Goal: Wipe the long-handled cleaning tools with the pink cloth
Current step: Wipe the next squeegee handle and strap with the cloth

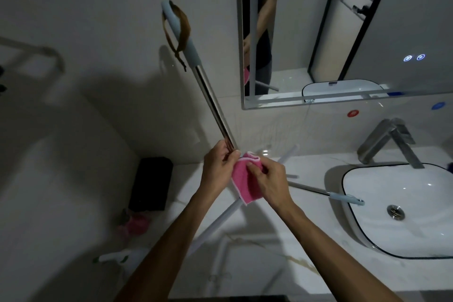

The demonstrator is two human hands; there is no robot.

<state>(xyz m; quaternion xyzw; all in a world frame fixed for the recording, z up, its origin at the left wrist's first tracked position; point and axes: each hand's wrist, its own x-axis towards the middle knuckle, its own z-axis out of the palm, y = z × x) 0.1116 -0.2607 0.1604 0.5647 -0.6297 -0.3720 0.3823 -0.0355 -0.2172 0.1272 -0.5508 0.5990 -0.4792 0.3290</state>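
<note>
The left hand [219, 166] is gripping the shiny steel pole with the pale blue grip and brown loop [212, 103] near its lower part, its long axis running up and to the left, grip end pointing toward the wall. The right hand [269, 180] is pinching the folded pink cloth [244, 182] against the pole just beside the left hand, above the white marble counter [306, 228]. A second blue-tipped steel handle [326, 194] is lying across the counter, pointing right over the white basin [416, 193].

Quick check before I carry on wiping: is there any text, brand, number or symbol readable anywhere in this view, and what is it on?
No readable words or numbers anywhere.
Mirror: two lit round touch icons, symbols too small to read.
Wall: red round sticker and blue round sticker, marks blurred.
Pink cloth, steel pole, faucet: no label visible.
</note>
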